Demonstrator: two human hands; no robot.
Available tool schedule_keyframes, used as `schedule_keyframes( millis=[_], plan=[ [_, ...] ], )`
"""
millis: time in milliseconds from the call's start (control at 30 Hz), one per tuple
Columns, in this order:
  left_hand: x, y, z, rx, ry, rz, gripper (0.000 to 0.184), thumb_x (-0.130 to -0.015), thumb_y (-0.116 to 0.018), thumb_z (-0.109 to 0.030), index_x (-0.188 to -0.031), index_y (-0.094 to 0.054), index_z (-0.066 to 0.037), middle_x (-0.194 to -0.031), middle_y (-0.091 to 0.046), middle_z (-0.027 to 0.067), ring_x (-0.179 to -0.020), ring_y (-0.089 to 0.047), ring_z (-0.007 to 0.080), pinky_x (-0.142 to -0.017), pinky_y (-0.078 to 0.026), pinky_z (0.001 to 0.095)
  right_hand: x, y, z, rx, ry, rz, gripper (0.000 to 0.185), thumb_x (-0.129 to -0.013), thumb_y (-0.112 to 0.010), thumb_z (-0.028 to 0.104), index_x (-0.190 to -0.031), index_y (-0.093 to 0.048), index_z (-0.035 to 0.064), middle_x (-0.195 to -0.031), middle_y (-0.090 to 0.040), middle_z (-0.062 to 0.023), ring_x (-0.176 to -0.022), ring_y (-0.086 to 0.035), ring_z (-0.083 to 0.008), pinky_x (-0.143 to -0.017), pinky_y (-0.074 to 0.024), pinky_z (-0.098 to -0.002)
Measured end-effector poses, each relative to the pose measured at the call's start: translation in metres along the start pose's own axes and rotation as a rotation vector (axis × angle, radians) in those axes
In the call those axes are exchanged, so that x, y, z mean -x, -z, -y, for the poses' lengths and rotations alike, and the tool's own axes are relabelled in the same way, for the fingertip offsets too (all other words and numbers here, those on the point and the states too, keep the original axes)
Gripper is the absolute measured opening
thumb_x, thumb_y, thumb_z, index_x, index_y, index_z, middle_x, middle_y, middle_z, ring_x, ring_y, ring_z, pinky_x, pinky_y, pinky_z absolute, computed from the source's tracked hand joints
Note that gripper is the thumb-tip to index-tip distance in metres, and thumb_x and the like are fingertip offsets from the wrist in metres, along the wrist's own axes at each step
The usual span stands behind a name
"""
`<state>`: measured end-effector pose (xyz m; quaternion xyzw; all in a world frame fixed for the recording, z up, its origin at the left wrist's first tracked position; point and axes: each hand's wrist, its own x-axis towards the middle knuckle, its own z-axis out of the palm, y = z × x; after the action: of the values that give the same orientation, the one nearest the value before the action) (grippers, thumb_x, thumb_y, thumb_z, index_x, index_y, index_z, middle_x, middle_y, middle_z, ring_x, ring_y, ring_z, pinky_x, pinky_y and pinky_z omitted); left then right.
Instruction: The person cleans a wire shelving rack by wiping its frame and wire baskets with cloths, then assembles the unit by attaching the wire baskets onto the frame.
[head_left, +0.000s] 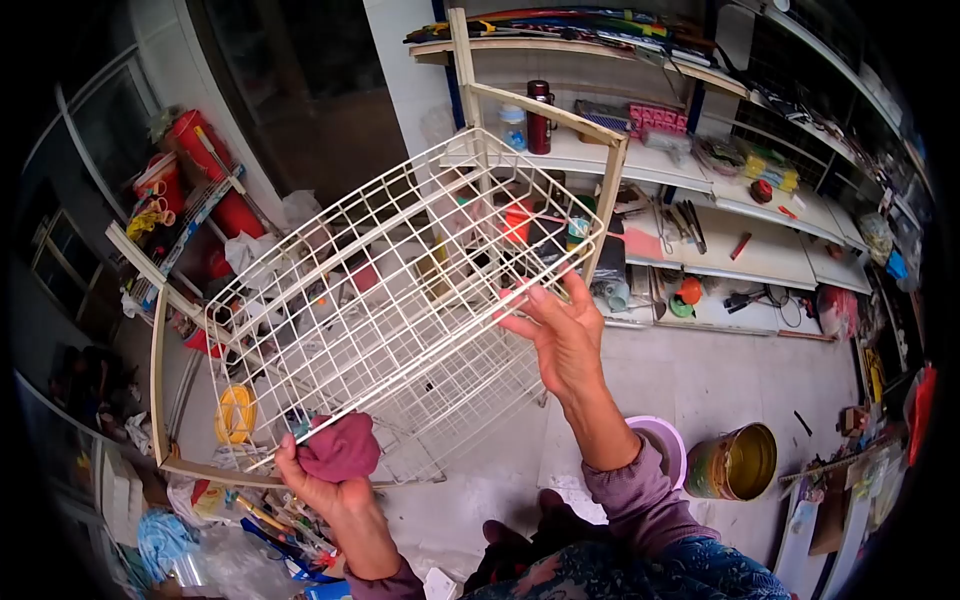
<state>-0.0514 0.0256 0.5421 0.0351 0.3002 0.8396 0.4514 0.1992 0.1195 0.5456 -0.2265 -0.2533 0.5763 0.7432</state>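
Note:
A white wire basket [400,262] sits tilted in a pale frame [600,215] in front of me. My left hand [335,497] is closed on a maroon cloth [343,447] and presses it against the basket's near left corner. At the near right side, my right hand [567,340] has its fingers and thumb around the basket's edge wire. Below hangs another wire tier [450,385], partly seen through the mesh.
Shelves [770,205] with a dark red thermos [539,118] and tools stand behind. On the floor to my right are a purple basin [665,450] and a metal bucket [735,463]. Piled clutter [240,545] lies at lower left, near a yellow coil [236,414].

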Motion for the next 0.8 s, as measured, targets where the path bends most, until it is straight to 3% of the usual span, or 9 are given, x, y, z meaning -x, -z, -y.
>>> schedule_keyframes(
  millis=[333,667,767,800],
  plan=[
    [-0.003,0.002,0.001,0.038,0.078,0.013,0.033,-0.074,-0.065,-0.028,-0.098,-0.053,-0.009,-0.088,-0.06,0.0106,-0.081,-0.058,0.0244,-0.07,-0.049,0.0396,-0.009,-0.009,0.006,-0.001,0.06,0.095,0.07,-0.08,-0.063,0.002,-0.136,-0.02,-0.0025,-0.096,-0.058,-0.0143,-0.086,-0.06,-0.019,-0.07,-0.0577,-0.0357],
    [0.012,-0.015,0.003,0.009,0.014,-0.038,0.033,-0.073,-0.066,-0.028,-0.097,-0.052,-0.01,-0.088,-0.058,0.0092,-0.082,-0.057,0.0226,-0.071,-0.048,0.0386,-0.007,-0.011,0.013,0.031,0.069,0.076,0.068,-0.081,-0.059,0.0,-0.136,-0.02,-0.0035,-0.1,-0.057,-0.0152,-0.086,-0.06,-0.0188,-0.07,-0.0578,-0.0351],
    [0.007,-0.009,0.003,0.021,0.015,-0.041,0.032,-0.073,-0.066,-0.028,-0.096,-0.053,-0.01,-0.088,-0.059,0.0088,-0.083,-0.057,0.0216,-0.072,-0.048,0.038,-0.009,-0.013,0.017,0.015,0.07,0.12,0.067,-0.081,-0.059,-0.001,-0.136,-0.021,-0.003,-0.102,-0.057,-0.0164,-0.087,-0.06,-0.0195,-0.07,-0.0577,-0.0354],
    [0.005,-0.006,0.003,0.037,0.018,-0.031,0.031,-0.074,-0.066,-0.028,-0.096,-0.053,-0.01,-0.088,-0.059,0.0084,-0.083,-0.057,0.0209,-0.072,-0.048,0.0376,-0.011,-0.014,0.016,0.034,0.085,0.136,0.063,-0.081,-0.057,0.0,-0.134,-0.024,-0.0038,-0.105,-0.056,-0.0201,-0.092,-0.06,-0.0255,-0.071,-0.0579,-0.0376]
  ],
)
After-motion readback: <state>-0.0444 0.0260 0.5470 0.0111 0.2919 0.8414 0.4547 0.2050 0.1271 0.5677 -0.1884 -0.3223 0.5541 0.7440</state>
